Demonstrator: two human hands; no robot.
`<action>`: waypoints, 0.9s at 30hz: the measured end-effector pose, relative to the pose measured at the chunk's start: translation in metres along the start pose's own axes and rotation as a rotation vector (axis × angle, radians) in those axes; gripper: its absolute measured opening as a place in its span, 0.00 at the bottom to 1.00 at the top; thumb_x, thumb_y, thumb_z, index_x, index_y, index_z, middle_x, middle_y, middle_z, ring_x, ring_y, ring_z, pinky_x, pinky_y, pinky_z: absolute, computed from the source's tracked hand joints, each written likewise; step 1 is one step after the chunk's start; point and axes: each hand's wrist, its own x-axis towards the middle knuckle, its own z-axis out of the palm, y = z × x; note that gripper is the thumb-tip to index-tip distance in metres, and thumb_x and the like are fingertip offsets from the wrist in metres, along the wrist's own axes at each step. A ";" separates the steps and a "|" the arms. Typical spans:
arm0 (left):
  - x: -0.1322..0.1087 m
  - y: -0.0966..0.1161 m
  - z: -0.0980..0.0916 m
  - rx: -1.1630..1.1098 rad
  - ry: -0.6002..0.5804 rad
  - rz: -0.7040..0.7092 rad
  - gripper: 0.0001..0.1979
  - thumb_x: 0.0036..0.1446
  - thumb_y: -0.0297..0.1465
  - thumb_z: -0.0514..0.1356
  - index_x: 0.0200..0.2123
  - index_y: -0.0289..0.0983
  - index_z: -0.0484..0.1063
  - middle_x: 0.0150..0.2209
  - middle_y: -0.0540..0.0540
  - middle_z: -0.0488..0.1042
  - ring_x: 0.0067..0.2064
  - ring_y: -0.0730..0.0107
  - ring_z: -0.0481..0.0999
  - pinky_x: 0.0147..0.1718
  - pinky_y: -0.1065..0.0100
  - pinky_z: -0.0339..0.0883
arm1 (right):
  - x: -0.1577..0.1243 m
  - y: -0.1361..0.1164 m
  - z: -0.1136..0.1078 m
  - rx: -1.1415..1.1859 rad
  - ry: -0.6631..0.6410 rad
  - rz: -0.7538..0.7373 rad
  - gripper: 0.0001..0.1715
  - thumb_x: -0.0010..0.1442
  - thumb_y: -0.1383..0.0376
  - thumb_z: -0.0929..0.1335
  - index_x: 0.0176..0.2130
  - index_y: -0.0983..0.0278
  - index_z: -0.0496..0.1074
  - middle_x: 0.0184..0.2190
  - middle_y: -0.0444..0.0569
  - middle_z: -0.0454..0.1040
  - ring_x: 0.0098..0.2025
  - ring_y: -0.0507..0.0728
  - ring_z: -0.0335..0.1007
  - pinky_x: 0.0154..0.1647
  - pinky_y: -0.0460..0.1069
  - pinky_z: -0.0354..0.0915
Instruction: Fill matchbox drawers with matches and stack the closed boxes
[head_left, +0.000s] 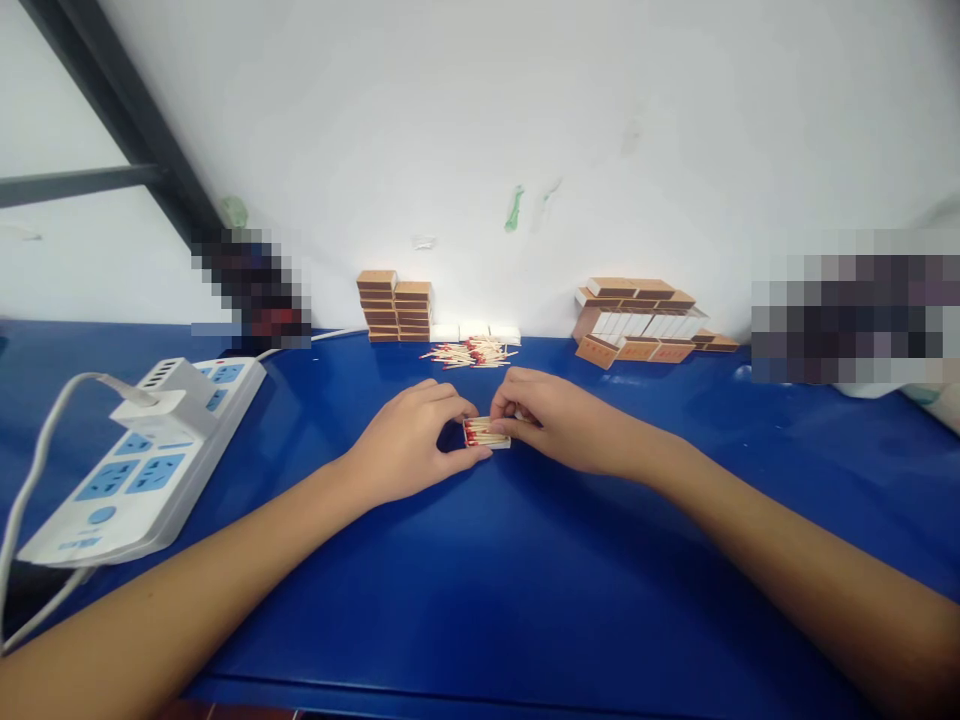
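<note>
Cardboard match tray (499,443), red-tipped sticks (475,431) | left hand (409,448), right hand (561,420): fingers pinched on its ends | blue table (480,590)

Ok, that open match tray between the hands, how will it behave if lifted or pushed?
The match tray is probably light, thin-walled card, so a hard pinch from the left hand or right hand could crush it. It has no cover on, so tilting would likely spill its matches. Flat-bottomed, it should slide on the blue table rather than roll.

A white power strip (112,500) lies at left on the blue counter (480,580); stacked matchboxes (394,305) stand at upper centre.
</note>
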 end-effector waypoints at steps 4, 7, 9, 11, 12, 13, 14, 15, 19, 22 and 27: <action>0.000 0.000 0.001 -0.007 -0.005 -0.013 0.14 0.60 0.42 0.68 0.45 0.39 0.78 0.40 0.45 0.78 0.43 0.58 0.75 0.44 0.58 0.69 | 0.000 0.004 0.000 -0.001 -0.006 0.011 0.09 0.70 0.64 0.66 0.37 0.62 0.72 0.38 0.49 0.72 0.40 0.56 0.68 0.40 0.51 0.62; 0.000 0.000 0.001 -0.001 -0.006 -0.019 0.15 0.61 0.42 0.68 0.45 0.39 0.78 0.40 0.45 0.78 0.43 0.59 0.75 0.44 0.58 0.69 | 0.000 0.005 0.001 0.002 -0.003 0.012 0.09 0.70 0.64 0.65 0.37 0.62 0.72 0.39 0.49 0.72 0.39 0.56 0.68 0.40 0.51 0.62; 0.000 -0.001 0.001 0.005 -0.004 -0.012 0.15 0.61 0.42 0.68 0.45 0.39 0.78 0.40 0.45 0.78 0.43 0.59 0.75 0.44 0.58 0.69 | -0.001 0.005 0.000 -0.007 -0.005 0.013 0.09 0.70 0.63 0.66 0.37 0.62 0.72 0.39 0.49 0.72 0.39 0.55 0.68 0.39 0.51 0.62; 0.000 -0.001 0.001 0.004 0.000 0.003 0.15 0.61 0.42 0.68 0.45 0.38 0.77 0.40 0.45 0.78 0.43 0.59 0.74 0.44 0.58 0.69 | -0.002 0.006 -0.001 -0.020 -0.009 0.014 0.07 0.70 0.62 0.67 0.39 0.62 0.72 0.40 0.49 0.71 0.38 0.55 0.67 0.38 0.50 0.62; 0.000 -0.001 0.001 0.003 0.003 0.006 0.15 0.61 0.42 0.68 0.45 0.38 0.77 0.40 0.45 0.78 0.43 0.59 0.74 0.44 0.58 0.69 | -0.003 0.007 -0.002 -0.027 -0.011 0.015 0.06 0.69 0.62 0.67 0.39 0.62 0.72 0.40 0.49 0.71 0.38 0.55 0.67 0.38 0.50 0.62; 0.000 -0.001 0.001 0.004 0.004 0.004 0.16 0.61 0.43 0.68 0.45 0.38 0.77 0.40 0.45 0.78 0.43 0.59 0.74 0.44 0.58 0.69 | -0.004 0.008 -0.002 -0.033 -0.015 0.017 0.06 0.69 0.62 0.68 0.39 0.62 0.72 0.40 0.49 0.72 0.37 0.55 0.67 0.37 0.50 0.61; 0.000 -0.001 0.001 0.004 0.000 -0.002 0.16 0.61 0.42 0.68 0.45 0.38 0.77 0.40 0.46 0.78 0.43 0.59 0.74 0.44 0.58 0.69 | -0.004 0.008 -0.003 -0.039 -0.019 0.021 0.06 0.69 0.62 0.67 0.39 0.62 0.72 0.40 0.49 0.72 0.37 0.55 0.67 0.37 0.50 0.62; 0.000 -0.001 0.001 0.006 -0.004 -0.011 0.16 0.61 0.42 0.68 0.46 0.38 0.77 0.40 0.46 0.78 0.43 0.59 0.74 0.44 0.58 0.69 | -0.004 0.009 -0.003 -0.044 -0.023 0.027 0.07 0.70 0.62 0.67 0.39 0.62 0.71 0.40 0.49 0.72 0.37 0.55 0.67 0.37 0.50 0.62; 0.000 0.000 0.000 0.006 -0.011 -0.020 0.15 0.61 0.42 0.68 0.46 0.38 0.77 0.40 0.46 0.77 0.43 0.59 0.74 0.44 0.58 0.69 | -0.004 0.010 -0.003 -0.042 -0.029 0.022 0.08 0.71 0.63 0.65 0.37 0.62 0.70 0.39 0.49 0.72 0.37 0.55 0.67 0.38 0.50 0.62; 0.000 -0.001 0.000 0.007 -0.011 -0.011 0.15 0.61 0.42 0.68 0.45 0.39 0.77 0.40 0.46 0.77 0.43 0.59 0.74 0.44 0.58 0.69 | -0.003 0.007 -0.001 -0.027 -0.014 -0.006 0.08 0.71 0.63 0.65 0.37 0.62 0.70 0.39 0.49 0.72 0.38 0.55 0.67 0.39 0.50 0.62; -0.001 -0.003 0.001 0.002 0.002 0.007 0.15 0.62 0.43 0.67 0.44 0.39 0.77 0.40 0.45 0.77 0.44 0.59 0.74 0.44 0.59 0.69 | -0.004 -0.002 0.002 -0.057 -0.006 0.001 0.09 0.71 0.64 0.65 0.38 0.62 0.72 0.40 0.49 0.71 0.36 0.54 0.67 0.38 0.50 0.62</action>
